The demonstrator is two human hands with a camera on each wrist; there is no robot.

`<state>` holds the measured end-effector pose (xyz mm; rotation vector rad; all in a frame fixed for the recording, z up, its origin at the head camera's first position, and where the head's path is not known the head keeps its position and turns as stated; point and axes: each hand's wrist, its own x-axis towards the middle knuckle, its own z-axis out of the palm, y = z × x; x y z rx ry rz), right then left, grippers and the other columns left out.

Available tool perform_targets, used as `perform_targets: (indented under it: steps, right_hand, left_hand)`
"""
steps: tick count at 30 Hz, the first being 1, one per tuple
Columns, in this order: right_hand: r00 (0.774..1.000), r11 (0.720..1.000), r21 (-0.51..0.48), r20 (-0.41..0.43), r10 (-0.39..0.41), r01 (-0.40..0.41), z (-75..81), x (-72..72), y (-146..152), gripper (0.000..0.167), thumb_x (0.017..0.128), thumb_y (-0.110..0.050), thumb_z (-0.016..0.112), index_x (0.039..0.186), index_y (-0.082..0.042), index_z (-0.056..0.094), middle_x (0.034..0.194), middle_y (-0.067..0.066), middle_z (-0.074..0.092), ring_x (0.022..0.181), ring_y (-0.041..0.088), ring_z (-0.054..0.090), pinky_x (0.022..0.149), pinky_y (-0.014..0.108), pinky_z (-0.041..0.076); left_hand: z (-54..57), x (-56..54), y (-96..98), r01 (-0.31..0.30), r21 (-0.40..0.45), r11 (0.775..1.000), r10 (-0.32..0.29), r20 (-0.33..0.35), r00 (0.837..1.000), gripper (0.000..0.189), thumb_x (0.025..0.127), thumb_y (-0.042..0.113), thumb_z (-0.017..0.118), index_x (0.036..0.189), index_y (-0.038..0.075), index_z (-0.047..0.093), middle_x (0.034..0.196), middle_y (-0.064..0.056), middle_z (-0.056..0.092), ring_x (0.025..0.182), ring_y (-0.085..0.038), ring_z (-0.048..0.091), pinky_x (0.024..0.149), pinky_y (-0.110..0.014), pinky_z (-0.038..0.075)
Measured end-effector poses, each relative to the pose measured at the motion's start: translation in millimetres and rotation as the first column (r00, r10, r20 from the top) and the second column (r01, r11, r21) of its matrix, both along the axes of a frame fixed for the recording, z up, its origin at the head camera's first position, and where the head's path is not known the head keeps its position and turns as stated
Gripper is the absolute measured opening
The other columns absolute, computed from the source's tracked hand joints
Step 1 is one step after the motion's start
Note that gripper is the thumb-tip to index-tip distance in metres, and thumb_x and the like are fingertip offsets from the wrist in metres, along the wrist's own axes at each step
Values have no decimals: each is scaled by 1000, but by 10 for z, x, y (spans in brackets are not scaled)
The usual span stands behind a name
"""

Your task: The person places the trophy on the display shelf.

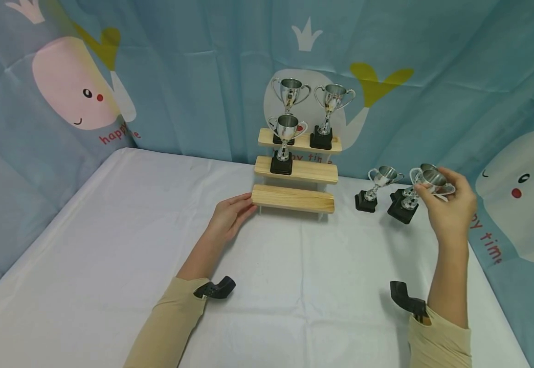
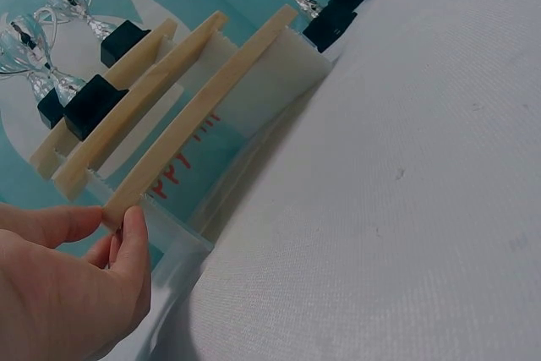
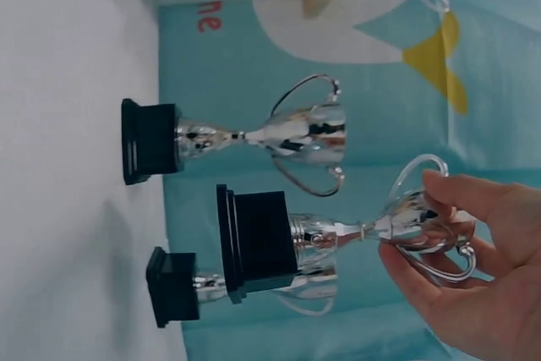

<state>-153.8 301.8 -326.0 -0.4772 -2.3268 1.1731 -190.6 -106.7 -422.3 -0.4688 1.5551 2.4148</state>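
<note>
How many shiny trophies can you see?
6. Two trophies on the top shelf, one on the middle shelf, two on the table, one in the right grip. The held trophy partly hides one behind.

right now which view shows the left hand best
Left wrist view: the left hand appears large, pinching the bottom wooden shelf. The head view shows it smaller; the right wrist view, not at all.

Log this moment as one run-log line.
left hand: pinches bottom shelf end | right hand: holds trophy off table | top shelf: two trophies | middle shelf: one trophy | table: two trophies
</note>
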Motion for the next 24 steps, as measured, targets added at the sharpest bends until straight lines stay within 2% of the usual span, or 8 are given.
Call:
perform_targets:
  steps: [5,11,17,21,24]
  right_hand:
    - [1000,1000,-6,16,22,-22,67,34,-49,63,99,-11,75,157,-16,51,141,-1,51,108,5,55,103,18,57]
    - [997,998,-15,40,60,-59,140,72,-106,64,98,-11,76,157,-19,52,140,-3,51,102,0,55,96,13,55]
    - [994,996,-19,54,92,-91,180,95,-173,65,98,-11,76,157,-21,52,140,-5,51,111,5,57,102,17,56]
    - [992,993,-5,45,122,-122,191,97,-224,66,98,-9,76,158,-18,51,130,-12,50,109,5,57,106,20,57]
    - [989,990,-7,44,139,-139,201,94,-265,66,98,-8,76,158,-18,51,132,-10,50,109,5,57,108,24,56]
  left_hand:
    - [7,12,3,2,6,1000,-2,-4,1000,43,109,1,55,151,-6,51,154,-22,52,139,-28,56,104,-23,59]
    - [6,15,1,5,3,1000,-5,-9,1000,43,109,1,55,151,-6,51,154,-21,52,140,-27,56,104,-23,59]
    - [12,19,3,7,3,1000,-7,-10,1000,44,109,1,54,152,-6,50,155,-22,51,140,-28,55,105,-23,58]
    - [12,17,3,4,9,1000,-4,-7,1000,43,109,1,55,152,-6,50,155,-21,51,140,-27,55,105,-23,58]
    - [11,15,0,3,13,1000,-3,-9,1000,43,109,1,55,152,-6,50,155,-21,51,140,-27,55,105,-23,58]
